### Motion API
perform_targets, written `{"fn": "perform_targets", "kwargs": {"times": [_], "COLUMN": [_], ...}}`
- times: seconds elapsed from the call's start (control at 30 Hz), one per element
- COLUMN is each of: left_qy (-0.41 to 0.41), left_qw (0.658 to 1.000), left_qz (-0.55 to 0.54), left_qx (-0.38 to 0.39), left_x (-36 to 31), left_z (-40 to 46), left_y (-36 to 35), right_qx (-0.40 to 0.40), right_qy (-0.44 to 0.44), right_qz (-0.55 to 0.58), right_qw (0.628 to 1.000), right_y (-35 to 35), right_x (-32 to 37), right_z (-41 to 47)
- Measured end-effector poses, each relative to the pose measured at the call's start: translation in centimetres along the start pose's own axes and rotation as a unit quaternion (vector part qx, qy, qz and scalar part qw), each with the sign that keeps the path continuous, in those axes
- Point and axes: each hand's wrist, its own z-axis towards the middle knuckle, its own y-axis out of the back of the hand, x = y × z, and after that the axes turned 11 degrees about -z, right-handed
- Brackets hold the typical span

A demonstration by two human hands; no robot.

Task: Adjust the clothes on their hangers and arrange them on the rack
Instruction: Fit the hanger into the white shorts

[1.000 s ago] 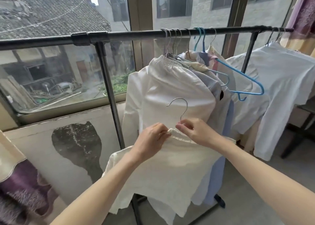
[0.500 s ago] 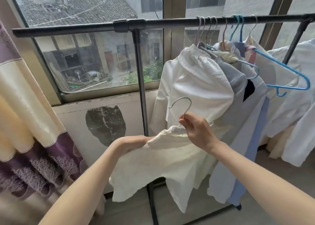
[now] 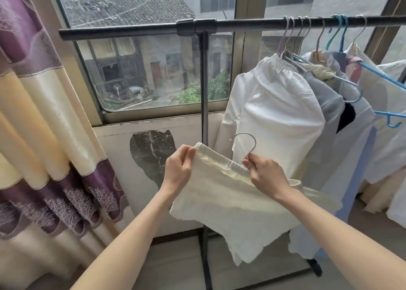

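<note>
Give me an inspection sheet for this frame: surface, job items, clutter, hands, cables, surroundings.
Surface: black rack rail on an upright post; left stretch of the rail bare.
Job's things: cream garment on a metal hanger, off the rail, held below it. Hung clothes bunched at the right end; one blue hanger sticks out bare.
Clutter: nothing seen.
Hands: left hand pinches the garment's waistband end; right hand pinches the hanger's hook base.
Cables: nothing seen indoors; a line runs over the roofs outside.
Surroundings: window behind the rack, curtain at left, peeled patch on the wall below the sill.
</note>
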Motion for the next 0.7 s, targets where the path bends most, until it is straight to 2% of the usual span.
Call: {"fn": "perform_targets", "kwargs": {"times": [0.1, 0.2, 0.27, 0.3, 0.37, 0.4, 0.5, 0.6, 0.7], "left_qy": [-0.108, -0.247, -0.31, -0.33, -0.342, -0.334, -0.256, -0.111, 0.06], "left_qw": [0.991, 0.943, 0.911, 0.902, 0.899, 0.903, 0.938, 0.971, 0.982], "left_qz": [0.082, 0.22, 0.269, 0.278, 0.274, 0.268, 0.233, 0.21, 0.177], "left_qx": [-0.013, -0.039, -0.039, -0.035, -0.01, 0.007, 0.026, 0.011, 0.003], "left_x": [0.3, 1.5, 1.8, 1.8, 1.8, 1.9, 2.1, 2.9, 4.4], "left_z": [0.1, 0.4, 0.8, 1.0, 1.7, 2.0, 1.6, 1.2, 1.4], "left_y": [0.0, 0.9, 1.1, 1.0, 0.6, 0.4, 0.1, 0.8, 1.8], "right_qx": [0.02, -0.06, -0.092, -0.064, 0.024, 0.039, -0.021, -0.061, -0.098], "right_qy": [-0.02, -0.079, -0.09, -0.065, 0.011, 0.035, 0.019, -0.04, -0.063], "right_qz": [-0.012, 0.095, 0.171, 0.17, 0.099, 0.063, 0.058, 0.13, 0.169], "right_qw": [1.0, 0.99, 0.977, 0.981, 0.995, 0.997, 0.998, 0.989, 0.979], "right_y": [0.5, 2.1, 2.8, 3.0, 2.4, 1.9, 1.6, 1.9, 2.0], "right_x": [0.5, -0.3, -0.7, -0.5, 0.3, 0.6, 0.1, -0.6, -1.1], "right_z": [0.9, 1.7, 2.0, 1.9, 1.5, 1.3, 1.2, 1.1, 0.9]}}
